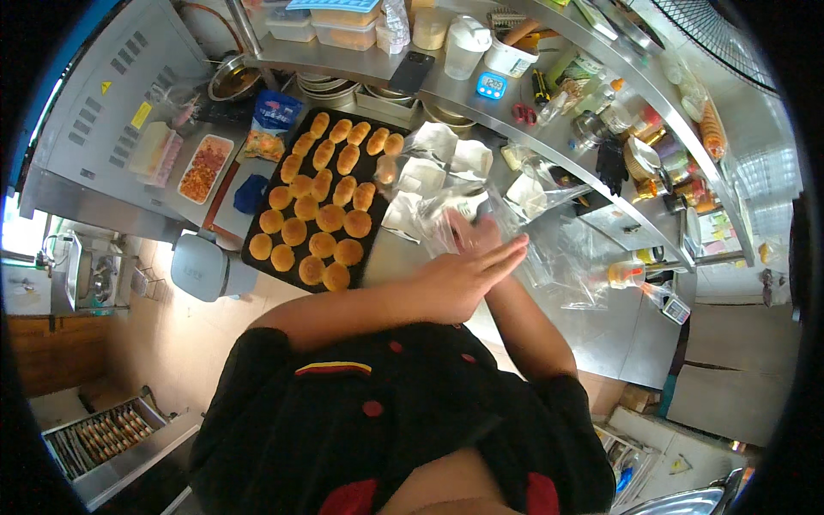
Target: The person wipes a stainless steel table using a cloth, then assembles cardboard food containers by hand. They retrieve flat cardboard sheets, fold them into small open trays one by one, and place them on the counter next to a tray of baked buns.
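My left hand [468,275] reaches across from the left with its fingers stretched out flat, pointing right. It lies over my right wrist, and nothing shows in it. Just beyond is my right hand [472,236], smeared by motion and partly covered, among clear plastic film [515,236]; whether its fingers grip anything is not visible. White square paper liners [425,176] stand grouped on the steel worktop [399,256] ahead of my hands. To their left is a black baking tray [375,245] with rows of golden round buns [330,218] and rolled, longer buns [348,158].
A steel shelf [463,90] with tubs, a blue timer [492,85] and a phone [412,72] runs behind the worktop. Bottles and jars crowd the right shelf. At left are a container of diced filling [206,168], a blue bag [273,120] and a grey bin [202,268].
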A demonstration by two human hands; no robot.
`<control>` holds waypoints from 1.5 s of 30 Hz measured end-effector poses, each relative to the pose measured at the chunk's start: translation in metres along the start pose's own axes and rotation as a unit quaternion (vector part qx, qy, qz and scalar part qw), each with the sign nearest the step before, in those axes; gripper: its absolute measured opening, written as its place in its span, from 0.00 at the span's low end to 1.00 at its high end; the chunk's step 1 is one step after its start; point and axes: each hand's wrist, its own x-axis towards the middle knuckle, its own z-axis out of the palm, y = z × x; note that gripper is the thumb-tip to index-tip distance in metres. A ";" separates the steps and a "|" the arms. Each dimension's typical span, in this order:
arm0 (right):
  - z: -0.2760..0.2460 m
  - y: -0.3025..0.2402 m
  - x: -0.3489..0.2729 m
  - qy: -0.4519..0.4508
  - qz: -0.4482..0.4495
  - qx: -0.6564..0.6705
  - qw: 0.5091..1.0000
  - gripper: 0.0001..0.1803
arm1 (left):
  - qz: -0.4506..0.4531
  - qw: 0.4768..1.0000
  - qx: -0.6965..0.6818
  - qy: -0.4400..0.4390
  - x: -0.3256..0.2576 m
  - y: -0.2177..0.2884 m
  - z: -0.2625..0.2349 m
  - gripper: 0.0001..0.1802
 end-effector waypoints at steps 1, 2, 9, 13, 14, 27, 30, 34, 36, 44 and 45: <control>0.033 0.036 0.040 -0.041 -0.103 0.441 0.890 0.19 | 0.035 0.999 0.001 -0.026 0.008 0.006 0.006 0.50; 0.031 0.029 0.058 -0.108 -0.121 0.460 0.873 0.19 | 0.079 0.997 0.024 -0.009 0.011 0.004 0.016 0.52; 0.030 -0.014 0.099 -0.340 -0.239 0.257 0.873 0.23 | 0.056 0.997 0.041 -0.018 -0.004 0.020 -0.002 0.52; 0.049 0.000 0.105 -0.352 -0.190 0.251 0.881 0.23 | 0.084 0.995 -0.029 0.037 -0.011 0.010 0.016 0.52; 0.058 0.000 0.105 -0.324 -0.183 0.258 0.892 0.24 | 0.095 0.993 -0.055 0.047 -0.010 0.008 0.023 0.52; 0.097 0.158 0.086 -0.214 -0.123 -0.435 0.866 0.29 | 0.080 0.973 -0.218 -0.010 0.021 -0.028 0.085 0.47; 0.093 0.202 0.090 -0.274 -0.128 -0.500 0.812 0.24 | 0.106 0.991 -0.080 0.014 0.020 -0.041 0.087 0.31; 0.098 0.240 0.104 -0.310 -0.164 -0.537 0.767 0.18 | 0.050 0.991 0.018 -0.127 0.014 -0.043 0.086 0.14; 0.102 0.251 0.109 -0.309 -0.180 -0.544 0.759 0.15 | 0.089 0.990 0.044 -0.100 0.010 -0.047 0.092 0.09; 0.114 0.252 0.140 -0.338 -0.147 -0.548 0.751 0.09 | 0.007 0.993 0.005 -0.115 0.025 -0.069 0.126 0.06; 0.114 0.253 0.140 -0.347 -0.153 -0.548 0.745 0.10 | 0.032 0.989 0.014 -0.142 0.028 -0.070 0.121 0.06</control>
